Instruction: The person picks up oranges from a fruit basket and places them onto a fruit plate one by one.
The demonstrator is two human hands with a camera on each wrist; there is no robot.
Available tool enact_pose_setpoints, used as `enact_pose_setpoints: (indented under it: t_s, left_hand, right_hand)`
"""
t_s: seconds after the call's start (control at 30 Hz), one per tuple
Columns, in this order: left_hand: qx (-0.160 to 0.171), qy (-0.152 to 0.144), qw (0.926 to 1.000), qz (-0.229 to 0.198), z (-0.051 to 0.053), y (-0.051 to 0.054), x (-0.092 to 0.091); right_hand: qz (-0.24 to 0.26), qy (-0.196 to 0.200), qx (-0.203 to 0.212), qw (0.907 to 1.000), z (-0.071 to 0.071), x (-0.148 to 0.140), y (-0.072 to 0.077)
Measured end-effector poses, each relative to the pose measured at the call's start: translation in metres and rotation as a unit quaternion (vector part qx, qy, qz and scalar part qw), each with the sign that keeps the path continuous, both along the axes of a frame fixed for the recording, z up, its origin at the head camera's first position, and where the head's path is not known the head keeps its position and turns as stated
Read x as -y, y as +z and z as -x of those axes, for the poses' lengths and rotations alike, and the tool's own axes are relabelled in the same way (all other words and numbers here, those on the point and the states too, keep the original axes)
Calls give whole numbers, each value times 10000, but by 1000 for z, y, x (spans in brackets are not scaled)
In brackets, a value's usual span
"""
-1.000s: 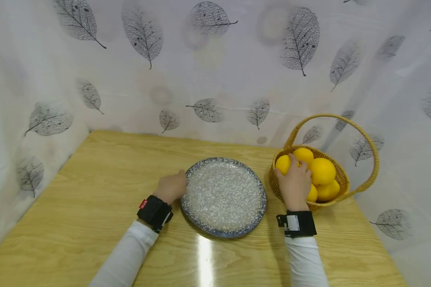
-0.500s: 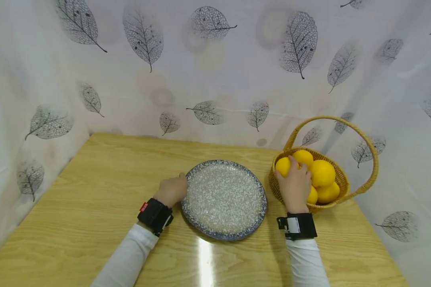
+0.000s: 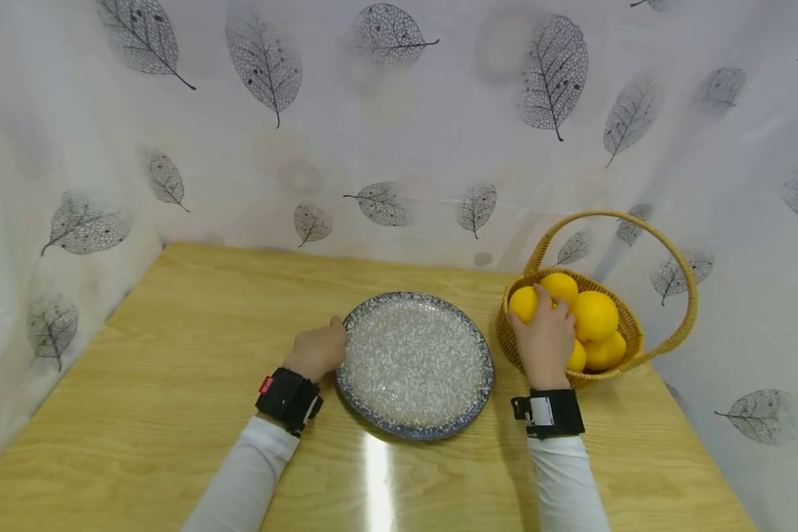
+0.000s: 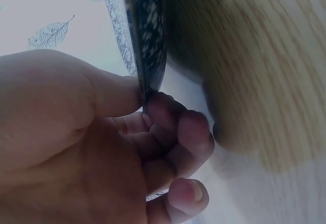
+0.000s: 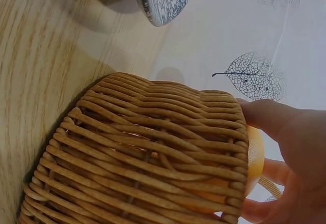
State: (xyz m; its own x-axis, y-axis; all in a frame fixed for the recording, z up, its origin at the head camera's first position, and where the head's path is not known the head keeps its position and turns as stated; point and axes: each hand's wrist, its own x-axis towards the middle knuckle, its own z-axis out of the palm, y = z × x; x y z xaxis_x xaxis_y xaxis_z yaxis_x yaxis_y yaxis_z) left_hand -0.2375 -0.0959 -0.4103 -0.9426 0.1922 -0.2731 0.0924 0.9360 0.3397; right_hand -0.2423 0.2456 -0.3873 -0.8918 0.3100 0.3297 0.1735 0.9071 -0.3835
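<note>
A round speckled plate [image 3: 415,362] with a dark blue rim rests on the wooden table, its left edge slightly tilted or raised; I cannot tell how much. My left hand [image 3: 315,351] pinches that left rim. In the left wrist view the thumb lies on top and curled fingers [image 4: 194,132] sit below the edge. To the right, my right hand [image 3: 544,343] reaches into a wicker basket [image 3: 509,346] and grips an orange [image 3: 522,303] at its left side. The right wrist view shows the thumb by the basket's rim, with the orange partly hidden behind the weave.
Several more oranges [image 3: 595,315] fill the basket, whose tall arched handle [image 3: 690,295] leans to the right. A pale curtain [image 3: 412,111] printed with leaves surrounds the wooden table [image 3: 239,295] at the back and sides.
Both hands, the plate and the basket hold nearly the same places. Only a slight shift of the head view shows.
</note>
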Motion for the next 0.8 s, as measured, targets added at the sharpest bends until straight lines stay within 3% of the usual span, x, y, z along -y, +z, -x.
enact_pose_setpoints:
  t_s: [0.3,0.6,0.8]
  left_hand:
    - [63,20,9999,-81,0,4,1]
    - [-80,108,9999,-16,-2,-2,1]
    - [33,155,9998,-72,-1,-2,-3]
  right_hand:
    - [-43,-26,62,10000,0,2,4]
    - [133,1,64,9999,0,3,2]
    - [239,-82,16,9997,0,1,1]
